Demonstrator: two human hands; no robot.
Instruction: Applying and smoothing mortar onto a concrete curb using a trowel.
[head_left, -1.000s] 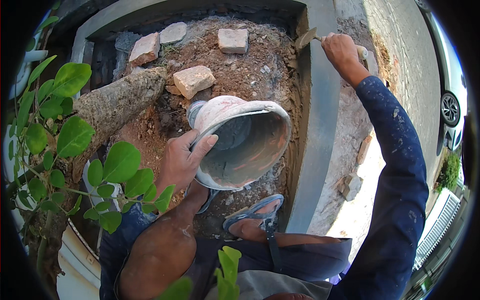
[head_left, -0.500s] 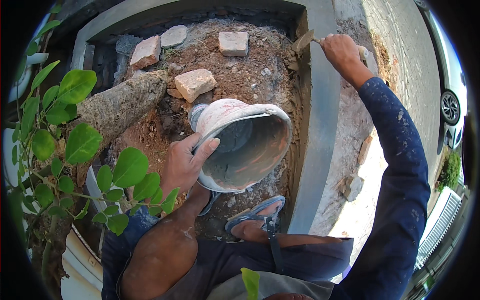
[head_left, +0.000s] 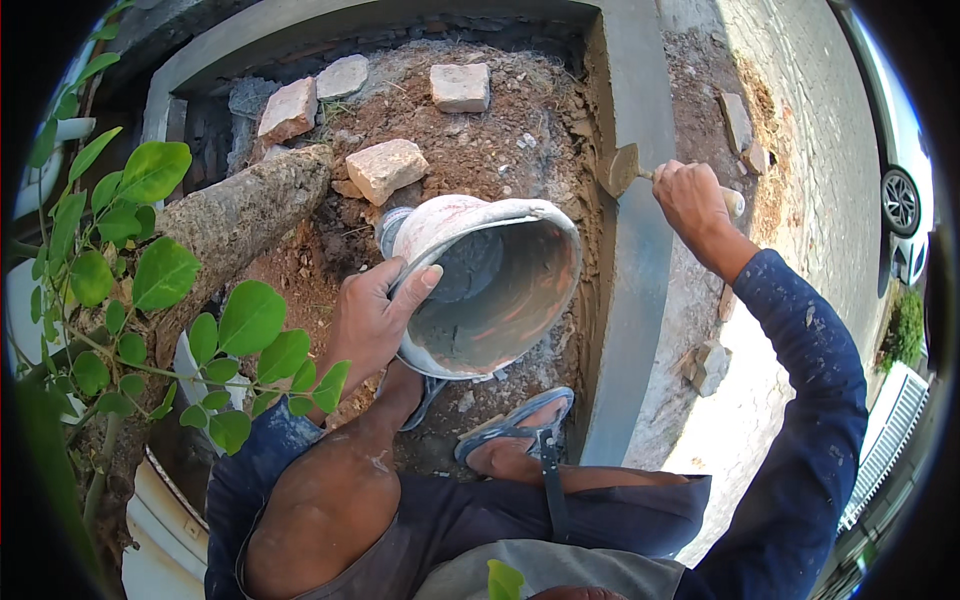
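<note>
Two hands busy: left hand [head_left: 375,320] grips the tilted bucket [head_left: 490,285] rim; right hand [head_left: 695,200], fingers closed round a trowel [head_left: 622,170], its blade pointing left onto the curb [head_left: 635,120].

My left hand [head_left: 368,318] sits near, fingers spread and curled in a grip; my right hand [head_left: 690,200] reaches far right, fist closed tight

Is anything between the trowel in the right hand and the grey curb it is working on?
Nothing visible. The right hand holds the trowel with its blade right at the inner edge of the grey curb. The bucket, tilted in the left hand, sits to the left, clear of the blade.
</note>
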